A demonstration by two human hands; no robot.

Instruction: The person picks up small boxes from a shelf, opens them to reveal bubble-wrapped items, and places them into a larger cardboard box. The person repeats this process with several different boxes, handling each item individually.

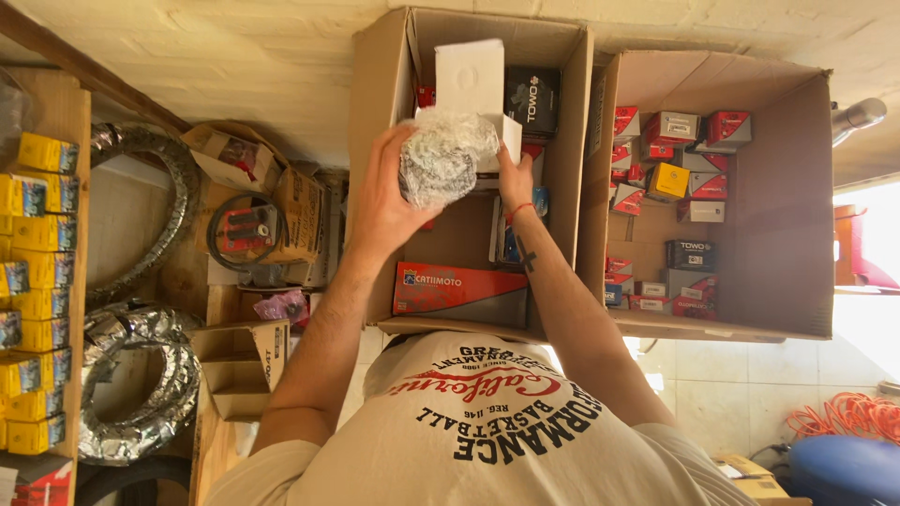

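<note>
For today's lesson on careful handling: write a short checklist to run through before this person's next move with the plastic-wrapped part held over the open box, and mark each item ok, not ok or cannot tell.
1. Left hand has a firm hold on the wrapped part: ok, fingers curl round its side.
2. Right hand supports it too: cannot tell, that hand is at the white carton behind the part.
3. Plastic wrap unbroken: cannot tell, it is crinkled and shiny.
4. Part is over the near cardboard box, not past its edge: ok.
5. Free space on that box's floor: ok, bare cardboard shows above the long red carton.
6. The second box keeps clear of both arms: ok.
</note>
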